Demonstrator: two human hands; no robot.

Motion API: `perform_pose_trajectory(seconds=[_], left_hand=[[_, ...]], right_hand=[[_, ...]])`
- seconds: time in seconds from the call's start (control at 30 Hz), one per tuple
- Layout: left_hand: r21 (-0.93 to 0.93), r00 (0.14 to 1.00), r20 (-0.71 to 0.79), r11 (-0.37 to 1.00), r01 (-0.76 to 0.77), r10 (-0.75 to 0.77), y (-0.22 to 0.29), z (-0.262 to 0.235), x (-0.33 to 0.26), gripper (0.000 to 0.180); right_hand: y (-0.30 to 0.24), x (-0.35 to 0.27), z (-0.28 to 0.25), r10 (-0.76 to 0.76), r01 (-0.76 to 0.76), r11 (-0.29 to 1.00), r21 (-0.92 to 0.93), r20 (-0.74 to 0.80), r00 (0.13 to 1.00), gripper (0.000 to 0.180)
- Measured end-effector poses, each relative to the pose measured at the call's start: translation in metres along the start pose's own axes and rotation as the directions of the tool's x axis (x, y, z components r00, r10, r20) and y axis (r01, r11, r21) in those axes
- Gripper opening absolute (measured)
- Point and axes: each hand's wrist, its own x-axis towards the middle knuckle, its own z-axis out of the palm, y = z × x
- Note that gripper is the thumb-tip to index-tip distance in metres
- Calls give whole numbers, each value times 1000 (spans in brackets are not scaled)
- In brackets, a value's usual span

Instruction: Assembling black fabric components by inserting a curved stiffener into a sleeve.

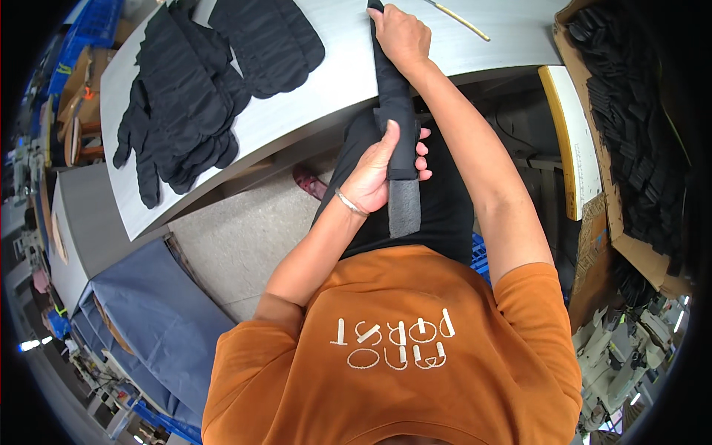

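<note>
A long black fabric piece [393, 96] with a grey end [404, 208] stretches from the grey table [334, 81] down toward my lap. My right hand [400, 33] presses its upper end against the tabletop. My left hand [378, 170] grips the lower part just above the grey end, below the table's front edge. The strip is pulled taut between both hands.
Stacks of black gloves [193, 89] lie on the table's left side, with another pile [271, 41] beside them. A thin stick [460, 18] lies at the back. A cardboard box [638, 133] of black pieces stands at right. Blue-covered benches [156, 319] sit at lower left.
</note>
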Motion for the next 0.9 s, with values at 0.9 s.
perform_pose_trajectory(seconds=[0.9], left_hand=[[7, 996, -42, 997, 83, -82, 1, 12, -15, 54]], right_hand=[[4, 1, 1, -15, 12, 995, -99, -31, 999, 46]])
